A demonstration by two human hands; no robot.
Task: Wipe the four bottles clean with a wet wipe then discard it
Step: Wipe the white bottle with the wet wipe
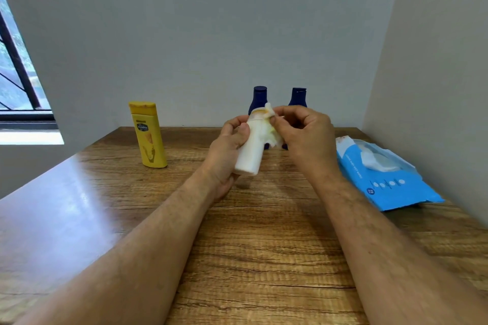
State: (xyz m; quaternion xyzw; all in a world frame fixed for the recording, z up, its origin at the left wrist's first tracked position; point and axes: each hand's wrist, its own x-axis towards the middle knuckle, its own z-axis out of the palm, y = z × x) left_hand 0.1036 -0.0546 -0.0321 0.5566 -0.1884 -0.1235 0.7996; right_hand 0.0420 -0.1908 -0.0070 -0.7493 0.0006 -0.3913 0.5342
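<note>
Head view: my left hand (228, 140) grips white bottle (250, 150) above the table (264, 245), right hand (303, 132) pinches wet wipe (270, 124) against its cap. Yellow bottle (148, 134) stands left, 2 blue bottles (259, 97) behind, wipes pack (383, 177) right.

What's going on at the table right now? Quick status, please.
Left hand grips white bottle. Right hand pinches wet wipe against its cap. Yellow bottle waiting. Nothing in the way.
</note>
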